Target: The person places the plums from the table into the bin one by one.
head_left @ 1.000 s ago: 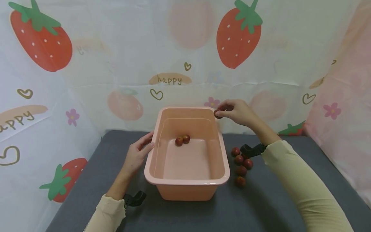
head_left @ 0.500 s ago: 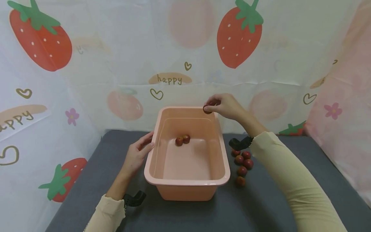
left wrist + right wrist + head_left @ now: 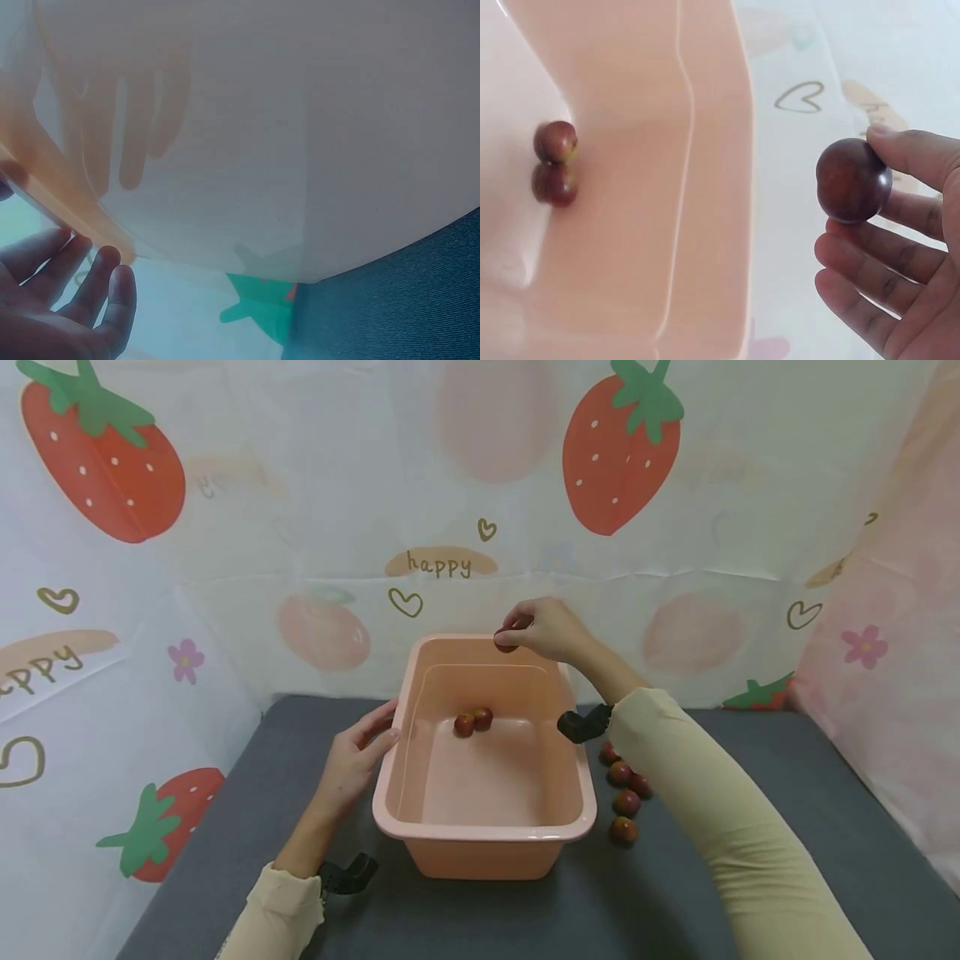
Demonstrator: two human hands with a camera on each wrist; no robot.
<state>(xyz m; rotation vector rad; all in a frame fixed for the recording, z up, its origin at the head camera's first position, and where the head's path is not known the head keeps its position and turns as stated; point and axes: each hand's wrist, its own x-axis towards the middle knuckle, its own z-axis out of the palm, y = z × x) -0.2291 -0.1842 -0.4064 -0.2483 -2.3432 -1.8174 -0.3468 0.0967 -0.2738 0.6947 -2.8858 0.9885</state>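
Observation:
A pale pink plastic basin [image 3: 483, 833] stands mid-table in the head view. At its left rim my left hand [image 3: 354, 762] grips the edge, thumb on the rim; the left wrist view shows its fingers [image 3: 101, 281] against the outside of the rim. Over the basin's far rim, my right hand [image 3: 546, 628] pinches a dark red plum [image 3: 853, 180] between thumb and fingertips. Two more plums [image 3: 465, 725] lie side by side inside the basin, near its back wall.
Several plums [image 3: 626, 803] lie on the dark grey tabletop [image 3: 300, 727] right of the basin, partly covered by the right sleeve [image 3: 705, 777]. A white curtain [image 3: 300, 527] printed with strawberries hangs right behind the table.
My right hand has carried the plum leftward, from the basin's far right corner to over the middle of its far rim. The left hand and the basin have stayed put.

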